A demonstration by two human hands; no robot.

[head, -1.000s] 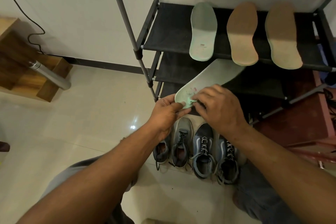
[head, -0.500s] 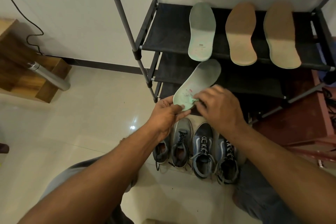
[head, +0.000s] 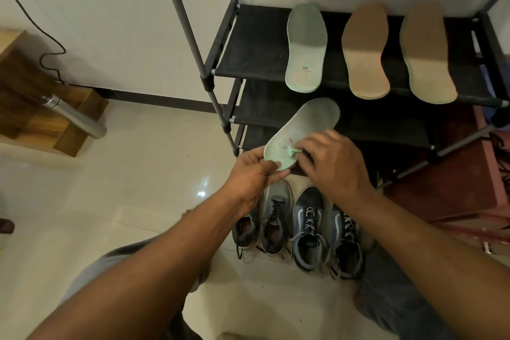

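I hold a pale green insole (head: pixel 306 125) in the air in front of a black shoe rack (head: pixel 254 52). My left hand (head: pixel 252 171) pinches its heel end from the left. My right hand (head: pixel 335 163) pinches a small peeled flap of green material at the heel. The insole's toe points up and to the right. A second green insole (head: pixel 305 47) and two tan insoles (head: pixel 365 50) (head: pixel 426 52) lie on the rack's upper shelf.
Several sneakers (head: pixel 303 223) stand in a row on the tiled floor below my hands. A wooden block with a metal tube (head: pixel 74 119) sits at the left wall. A reddish surface (head: pixel 455 182) lies to the right of the rack. My knees flank the shoes.
The insole's toe end swung from pointing far right to pointing more upward. Both hands stayed at the heel end, and the right fingers kept working the flap.
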